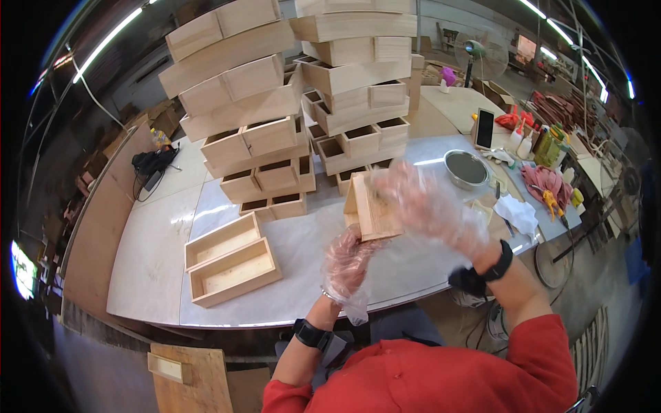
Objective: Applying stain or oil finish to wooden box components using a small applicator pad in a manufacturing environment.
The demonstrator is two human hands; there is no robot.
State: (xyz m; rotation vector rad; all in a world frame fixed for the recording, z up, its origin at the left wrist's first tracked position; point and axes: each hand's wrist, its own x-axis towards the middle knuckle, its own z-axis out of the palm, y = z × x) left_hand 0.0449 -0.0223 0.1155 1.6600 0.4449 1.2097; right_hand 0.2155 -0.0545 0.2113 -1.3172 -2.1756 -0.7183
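While the left hand (348, 265) holds a box (375, 213), the right hand (434, 206) blurs

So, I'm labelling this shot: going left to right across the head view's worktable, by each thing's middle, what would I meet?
Black bundle → pair of open wooden boxes → left hand → held wooden box → right hand → round metal bowl → crumpled white cloth → pink cloth.

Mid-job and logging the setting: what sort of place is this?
Most likely a woodworking workshop: tall stacks of pale, rectangular wooden boxes stand on a grey-topped table, and a pile of reddish-brown strips, apparently wood, lies in the background at right.
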